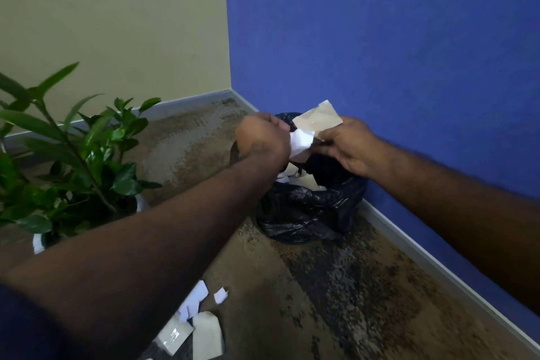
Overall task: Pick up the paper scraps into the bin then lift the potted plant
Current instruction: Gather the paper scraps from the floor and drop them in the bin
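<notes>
Potted plant [67, 161] left of bin [309, 207]; paper scraps [201, 318] before both

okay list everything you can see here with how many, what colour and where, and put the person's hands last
bin: one, black bag lining, floor in the corner by the blue wall
scraps in the bin: several, white and beige
held scraps: a few, white and beige, over the bin
floor scraps: several, white and beige, near bottom edge
potted plant: one, green leaves, white pot, left
walls: two, beige left, blue right
floor: brown, dark stains
left hand: pinches held scraps
right hand: grips held scraps
</notes>
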The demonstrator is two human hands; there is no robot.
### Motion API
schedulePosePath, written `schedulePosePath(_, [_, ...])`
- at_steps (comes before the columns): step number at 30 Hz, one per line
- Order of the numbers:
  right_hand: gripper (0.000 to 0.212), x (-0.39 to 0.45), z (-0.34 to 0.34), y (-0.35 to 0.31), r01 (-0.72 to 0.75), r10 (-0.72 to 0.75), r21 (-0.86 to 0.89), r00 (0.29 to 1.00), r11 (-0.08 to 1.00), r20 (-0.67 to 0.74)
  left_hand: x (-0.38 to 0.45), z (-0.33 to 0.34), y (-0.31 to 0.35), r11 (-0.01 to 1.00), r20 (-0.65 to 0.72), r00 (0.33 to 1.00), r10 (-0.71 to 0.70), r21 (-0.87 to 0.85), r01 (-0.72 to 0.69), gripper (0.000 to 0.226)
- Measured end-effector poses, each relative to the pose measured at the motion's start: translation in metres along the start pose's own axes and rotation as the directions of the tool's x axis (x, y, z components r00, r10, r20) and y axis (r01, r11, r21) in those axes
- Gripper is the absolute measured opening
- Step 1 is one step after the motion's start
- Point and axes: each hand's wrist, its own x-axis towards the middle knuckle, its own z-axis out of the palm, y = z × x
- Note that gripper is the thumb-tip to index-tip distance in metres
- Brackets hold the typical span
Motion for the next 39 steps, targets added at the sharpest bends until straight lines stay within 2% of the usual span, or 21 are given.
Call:
schedulePosePath(2, [0.044, 0.006, -0.006, 0.003, -0.039, 0.038, -0.004, 0.998, 0.999, -0.042, -0.002, 0.011, -0.001, 1.0, -0.071, 0.997, -0.001, -0.017, 0.0, 0.03])
schedulePosePath(4, [0.044, 0.008, -0.009, 0.006, -0.071, 0.066, -0.071, 0.996, 0.995, -0.068, -0.004, 0.021, -0.004, 0.995, -0.085, 0.996, -0.003, -0.097, -0.006, 0.033])
schedulePosePath(6, [0.045, 0.009, -0.011, 0.007, -0.081, 0.07, -0.128, 0.994, 0.989, -0.087, -0.006, 0.026, -0.009, 0.994, -0.052, 0.998, 0.041, -0.097, -0.046, 0.032])
schedulePosePath(8, [0.046, 0.007, -0.01, 0.007, -0.065, 0.052, -0.16, 0.995, 0.985, -0.082, -0.007, 0.024, -0.017, 0.985, 0.056, 0.983, 0.174, 0.008, -0.175, 0.041])
schedulePosePath(11, [0.039, 0.003, -0.003, 0.006, -0.009, -0.001, -0.172, 0.999, 0.985, -0.054, -0.007, 0.015, -0.03, 0.904, 0.177, 0.907, 0.381, 0.135, -0.406, 0.048])
schedulePosePath(15, [0.027, -0.005, 0.015, 0.004, -0.01, 0.014, -0.15, 0.999, 0.989, 0.032, -0.002, -0.011, -0.034, 0.814, 0.214, 0.829, 0.517, 0.177, -0.554, 0.035])
schedulePosePath(19, [0.017, -0.022, 0.042, 0.009, -0.011, 0.041, -0.155, 0.98, 0.988, 0.193, -0.003, -0.068, -0.046, 0.654, 0.426, 0.681, 0.595, 0.237, -0.719, 0.021])
schedulePosePath(21, [0.015, -0.032, 0.059, 0.015, 0.025, 0.02, -0.167, 0.965, 0.986, 0.262, -0.008, -0.105, -0.06, 0.585, 0.549, 0.627, 0.553, 0.28, -0.761, 0.02])
schedulePosePath(23, [0.013, -0.043, 0.076, 0.023, 0.086, -0.013, -0.204, 0.943, 0.975, 0.332, -0.017, -0.141, -0.079, 0.546, 0.63, 0.603, 0.49, 0.317, -0.775, 0.022])
schedulePosePath(27, [0.019, -0.068, 0.104, 0.039, 0.249, -0.082, -0.312, 0.882, 0.917, 0.464, -0.04, -0.209, -0.133, 0.579, 0.655, 0.643, 0.397, 0.365, -0.729, 0.011])
schedulePosePath(30, [0.024, -0.089, 0.123, 0.057, 0.375, -0.092, -0.419, 0.826, 0.827, 0.556, -0.056, -0.256, -0.18, 0.634, 0.66, 0.719, 0.218, 0.464, -0.619, 0.016])
schedulePosePath(32, [0.026, -0.1, 0.133, 0.072, 0.423, -0.066, -0.484, 0.801, 0.766, 0.595, -0.064, -0.283, -0.208, 0.631, 0.655, 0.754, 0.053, 0.563, -0.534, 0.026])
schedulePosePath(35, [0.03, -0.11, 0.14, 0.095, 0.453, 0.01, -0.54, 0.76, 0.709, 0.65, -0.078, -0.321, -0.245, 0.54, 0.656, 0.733, -0.178, 0.688, -0.485, 0.039])
schedulePosePath(37, [0.031, -0.114, 0.144, 0.108, 0.489, 0.062, -0.569, 0.72, 0.662, 0.691, -0.086, -0.346, -0.266, 0.537, 0.65, 0.73, -0.211, 0.701, -0.469, 0.041])
schedulePosePath(39, [0.032, -0.118, 0.148, 0.12, 0.51, 0.096, -0.579, 0.692, 0.637, 0.715, -0.094, -0.366, -0.281, 0.491, 0.625, 0.723, -0.293, 0.747, -0.447, 0.057])
